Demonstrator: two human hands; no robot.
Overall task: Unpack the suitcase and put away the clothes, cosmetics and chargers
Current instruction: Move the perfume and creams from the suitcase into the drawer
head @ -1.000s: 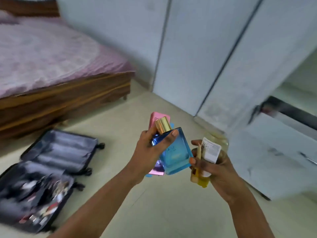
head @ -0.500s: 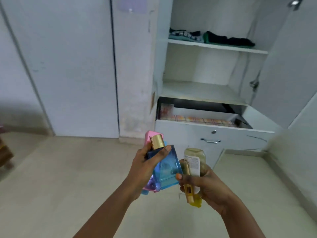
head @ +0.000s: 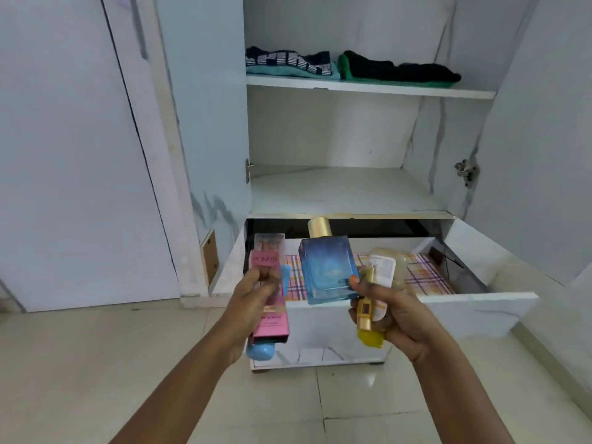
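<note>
Left hand (head: 256,293) curled round pink box (head: 268,285); right hand (head: 389,307) pinching blue perfume bottle (head: 328,267) beside yellow tube (head: 368,322). Overfull right grip: likely slip of glass onto floor (head: 96,363) short of open drawer (head: 474,307).

We cannot read the small print on the pink box (head: 270,290) below its brand name; our left hand (head: 256,299) hides its middle, and our right hand (head: 389,310) covers the yellow tube (head: 368,325).
</note>
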